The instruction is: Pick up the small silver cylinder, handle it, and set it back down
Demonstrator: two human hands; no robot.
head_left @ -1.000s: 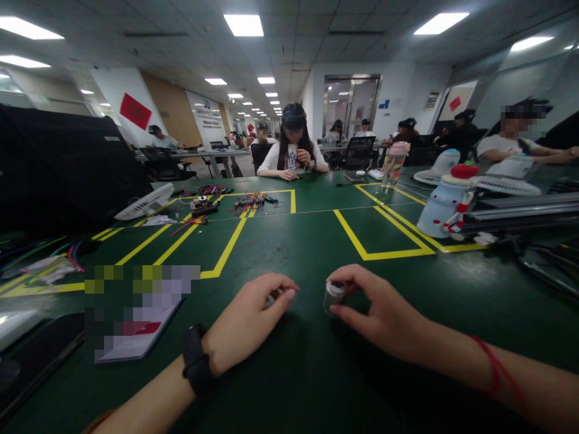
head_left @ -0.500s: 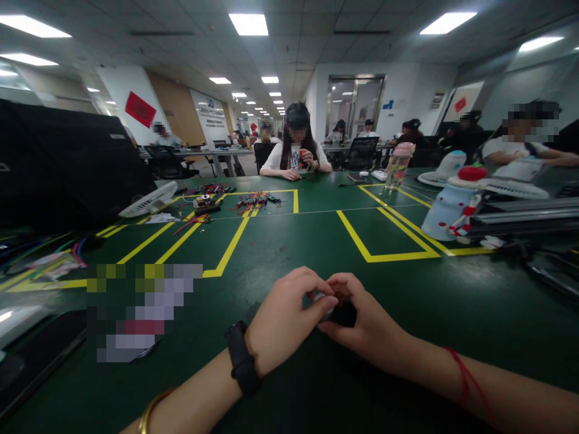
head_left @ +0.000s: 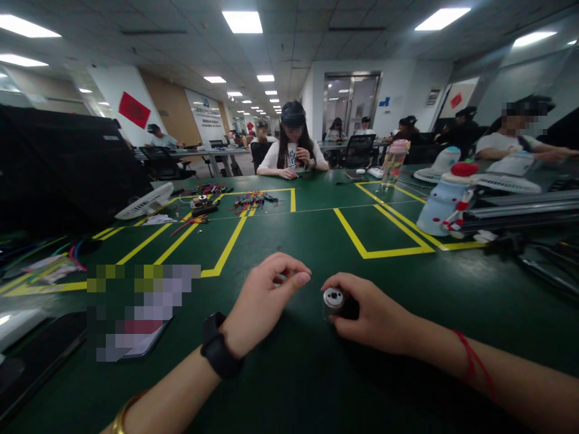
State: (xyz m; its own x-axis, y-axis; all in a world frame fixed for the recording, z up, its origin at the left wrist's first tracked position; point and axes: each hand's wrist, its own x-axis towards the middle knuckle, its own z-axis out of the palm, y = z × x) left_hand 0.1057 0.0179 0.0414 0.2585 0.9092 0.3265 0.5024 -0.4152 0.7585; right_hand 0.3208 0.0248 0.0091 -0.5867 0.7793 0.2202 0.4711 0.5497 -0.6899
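My right hand (head_left: 364, 307) is closed around a small cylindrical motor (head_left: 333, 297). Its silvery round face, with dark holes in the middle, points up towards me, and the rest of its body lies in the shade of my fingers. To the left, apart from the motor, my left hand (head_left: 266, 295) has its thumb and fingertips brought together in a pinch. Whatever is between those fingertips, if anything, is too small or hidden to make out. A black watch band (head_left: 221, 343) is on my left wrist. Both hands are over the near part of the green table (head_left: 289, 241).
Wire bundles (head_left: 256, 202) lie at the far left beside a small device (head_left: 202, 205). A blurred-out flat item (head_left: 156, 328) is at the near left. On the right stand a blue bottle (head_left: 438, 208), a clear bottle (head_left: 394, 166) and metal rails (head_left: 525, 208). A person (head_left: 292, 144) sits opposite.
My left hand has pulled away to the left from the right hand. The motor's face, mostly covered before, now shows in my right hand. The view has shifted slightly.
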